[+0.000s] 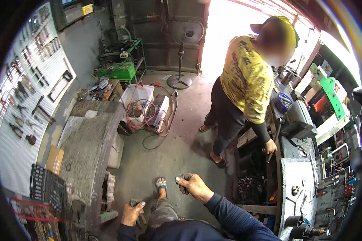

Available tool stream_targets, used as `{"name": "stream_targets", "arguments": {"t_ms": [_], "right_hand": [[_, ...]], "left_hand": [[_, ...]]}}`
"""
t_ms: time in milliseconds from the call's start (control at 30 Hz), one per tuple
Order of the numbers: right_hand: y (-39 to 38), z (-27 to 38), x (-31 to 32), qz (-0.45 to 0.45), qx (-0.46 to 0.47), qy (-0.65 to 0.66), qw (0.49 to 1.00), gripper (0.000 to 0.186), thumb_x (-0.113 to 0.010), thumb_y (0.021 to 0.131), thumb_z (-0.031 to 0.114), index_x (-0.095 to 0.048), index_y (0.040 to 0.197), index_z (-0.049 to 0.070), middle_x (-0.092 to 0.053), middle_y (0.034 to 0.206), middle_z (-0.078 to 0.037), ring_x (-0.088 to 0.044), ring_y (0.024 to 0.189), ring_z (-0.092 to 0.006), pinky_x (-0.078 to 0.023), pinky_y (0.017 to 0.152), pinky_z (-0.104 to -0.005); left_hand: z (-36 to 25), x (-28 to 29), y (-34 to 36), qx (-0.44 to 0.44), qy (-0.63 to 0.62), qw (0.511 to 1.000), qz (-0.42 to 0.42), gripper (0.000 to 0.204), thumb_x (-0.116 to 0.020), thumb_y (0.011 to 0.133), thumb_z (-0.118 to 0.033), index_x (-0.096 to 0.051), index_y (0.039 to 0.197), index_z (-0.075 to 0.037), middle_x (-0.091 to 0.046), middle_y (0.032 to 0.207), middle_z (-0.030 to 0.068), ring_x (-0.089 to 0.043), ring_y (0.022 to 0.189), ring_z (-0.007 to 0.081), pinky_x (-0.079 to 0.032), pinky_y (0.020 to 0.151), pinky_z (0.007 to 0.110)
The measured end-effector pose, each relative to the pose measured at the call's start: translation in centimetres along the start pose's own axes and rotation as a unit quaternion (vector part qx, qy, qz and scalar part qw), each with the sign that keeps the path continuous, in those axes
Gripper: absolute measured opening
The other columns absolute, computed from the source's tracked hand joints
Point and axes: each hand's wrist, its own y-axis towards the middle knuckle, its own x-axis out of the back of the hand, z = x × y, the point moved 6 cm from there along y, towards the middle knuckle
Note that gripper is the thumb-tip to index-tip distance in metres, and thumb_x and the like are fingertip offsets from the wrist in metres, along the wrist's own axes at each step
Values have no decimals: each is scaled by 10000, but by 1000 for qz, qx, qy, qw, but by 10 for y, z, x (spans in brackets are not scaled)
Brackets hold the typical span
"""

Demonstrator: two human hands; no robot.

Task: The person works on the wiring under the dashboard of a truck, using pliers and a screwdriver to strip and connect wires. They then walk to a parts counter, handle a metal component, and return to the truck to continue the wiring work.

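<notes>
Standing between two work counters, a person looks down at their own bare hands. The left hand (131,214), low in front, is curled around what seems a greyish metal piece (142,217), mostly hidden by the fingers. The right hand (195,188), farther forward, has its thumb against bent fingers; whether anything is pinched there is too small to tell. The step in hand looks like carrying or handling a small piece, away from either counter; setting it down would call for a reach sideways and a loosened grip.

Left of the left hand, past the left counter (82,132), an open black case (48,184) has rows of slots; its contents are unclear. Well ahead of both hands, a white bin (126,95) on the floor holds a brownish thing, with red cables (142,116) looped over its side. Beyond it, a green crate (124,72) holds clutter too jumbled to sort. Ahead and right of the right hand, behind a co-worker (245,76) in yellow, a blue basket (290,100) on the right counter (290,151) holds small pieces.
</notes>
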Motion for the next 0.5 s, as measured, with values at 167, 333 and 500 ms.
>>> {"name": "stream_targets", "arguments": {"t_ms": [167,333,500], "right_hand": [[143,51,19,-60,-79,173,980,286,-646,1045,298,-654,971,22,-638,788,-37,-589,670,-137,-462,594,-297],[231,139,63,-67,-47,263,961,224,-596,1061,234,-657,1045,19,-709,955,-100,-651,791,-189,-509,676,-310],[347,221,132,-123,-51,379,916,113,-572,989,89,-663,1023,30,-707,981,-115,-685,887,-248,-543,802,-386]], "left_hand": [[-98,-18,192,-22,79,995,56,243,-864,827,-209,-680,826,-51,-605,680,-9,-557,597,113,-455,594,276],[-217,-57,327,13,-96,982,161,158,-725,860,-168,-642,813,-43,-620,751,44,-554,600,139,-484,629,323],[-319,-112,462,53,-310,907,281,164,-616,894,-193,-597,848,-37,-613,925,112,-528,609,156,-497,688,380]]}}
